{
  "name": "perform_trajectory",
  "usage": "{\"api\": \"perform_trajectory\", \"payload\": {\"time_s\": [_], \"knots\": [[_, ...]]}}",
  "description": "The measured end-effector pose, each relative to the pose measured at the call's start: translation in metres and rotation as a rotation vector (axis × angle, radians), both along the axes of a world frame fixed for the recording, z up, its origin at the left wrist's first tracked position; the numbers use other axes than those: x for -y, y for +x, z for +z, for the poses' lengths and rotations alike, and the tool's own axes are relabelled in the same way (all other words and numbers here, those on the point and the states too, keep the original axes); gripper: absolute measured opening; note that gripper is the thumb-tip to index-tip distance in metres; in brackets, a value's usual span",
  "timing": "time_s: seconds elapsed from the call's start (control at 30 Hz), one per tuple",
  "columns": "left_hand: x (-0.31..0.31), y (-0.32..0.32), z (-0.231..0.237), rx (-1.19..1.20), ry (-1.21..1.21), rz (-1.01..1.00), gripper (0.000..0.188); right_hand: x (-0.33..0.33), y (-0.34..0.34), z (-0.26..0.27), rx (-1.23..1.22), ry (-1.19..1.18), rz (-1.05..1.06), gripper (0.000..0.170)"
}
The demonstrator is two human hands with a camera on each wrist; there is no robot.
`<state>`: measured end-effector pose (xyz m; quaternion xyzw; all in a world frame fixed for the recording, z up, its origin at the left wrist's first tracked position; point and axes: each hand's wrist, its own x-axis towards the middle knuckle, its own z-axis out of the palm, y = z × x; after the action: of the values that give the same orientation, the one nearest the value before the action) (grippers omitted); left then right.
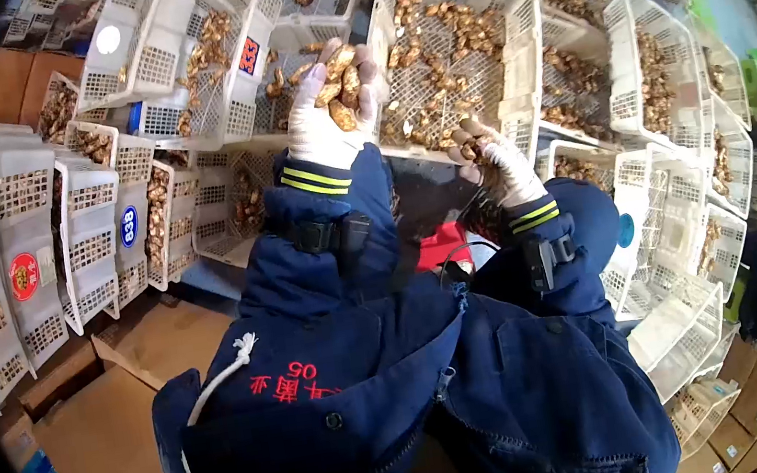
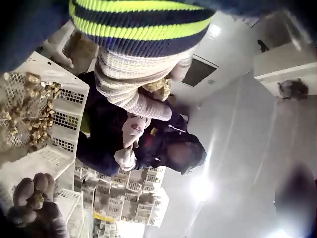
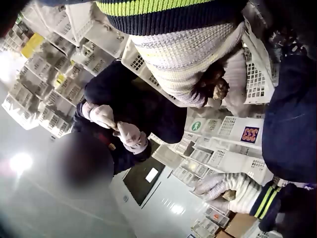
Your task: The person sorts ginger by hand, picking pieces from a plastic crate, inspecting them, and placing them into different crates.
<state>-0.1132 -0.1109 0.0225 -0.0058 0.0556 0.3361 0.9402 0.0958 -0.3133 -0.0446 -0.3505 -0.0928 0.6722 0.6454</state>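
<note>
My gloved left hand (image 1: 325, 128) holds a handful of brown mushrooms (image 1: 340, 82), palm up, over the crates. In the left wrist view, a mushroom (image 2: 159, 89) shows between the thumb and fingers of that hand. Lower and to the right, near the front edge of a large white crate (image 1: 516, 77), my gloved right hand (image 1: 507, 170) has its fingers curled round a mushroom (image 3: 220, 89). That crate stands in front of me with loose mushrooms (image 1: 465, 28) scattered over its mesh bottom.
White mesh crates line the left side, one bearing a blue oval label (image 1: 128, 226). More crates (image 1: 655, 72) with mushrooms stand at the right. Cardboard boxes (image 1: 99, 450) lie at lower left. Another person with gloved hands (image 2: 132, 131) stands across from me.
</note>
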Motion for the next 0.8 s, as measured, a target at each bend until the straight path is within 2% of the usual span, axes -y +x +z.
{"api": "perform_trajectory", "payload": {"time_s": [0.1,0.13,0.23,0.3,0.43,0.47,0.57,0.6,0.63,0.7,0.8], "knots": [[-0.006,0.012,-0.004,-0.054,-0.005,0.004,0.039,-0.01,-0.002,0.006,0.061,-0.002,-0.012,0.053],[-0.009,0.017,-0.006,-0.096,-0.029,-0.001,0.035,-0.011,-0.003,0.009,0.198,-0.113,-0.011,0.051],[-0.013,0.029,-0.015,-0.209,-0.051,-0.045,0.03,-0.016,-0.003,0.008,0.37,-0.17,0.031,0.05],[-0.015,0.036,-0.016,-0.189,0.046,-0.096,0.032,-0.024,-0.005,0.02,0.393,-0.156,0.018,0.053],[-0.012,0.04,-0.025,-0.304,0.109,-0.104,0.04,-0.029,-0.008,0.018,0.321,-0.126,-0.052,0.058],[-0.016,0.036,-0.033,-0.224,0.116,-0.153,0.041,-0.026,-0.006,0.017,0.268,-0.08,-0.041,0.059],[-0.012,0.04,-0.031,-0.197,0.146,-0.141,0.04,-0.029,-0.005,0.025,-0.013,-0.114,-0.155,0.062],[-0.009,0.044,-0.03,-0.169,0.158,-0.131,0.04,-0.03,-0.008,0.025,-0.099,-0.012,-0.171,0.069],[-0.007,0.046,-0.028,-0.143,0.089,-0.152,0.042,-0.03,-0.008,0.029,-0.185,-0.053,-0.202,0.074],[-0.001,0.052,-0.023,-0.215,0.095,-0.162,0.045,-0.031,-0.005,0.034,-0.229,-0.079,-0.225,0.078],[0.009,0.061,-0.028,-0.142,0.028,-0.22,0.051,-0.033,-0.005,0.026,-0.31,0.047,-0.23,0.085]]}}
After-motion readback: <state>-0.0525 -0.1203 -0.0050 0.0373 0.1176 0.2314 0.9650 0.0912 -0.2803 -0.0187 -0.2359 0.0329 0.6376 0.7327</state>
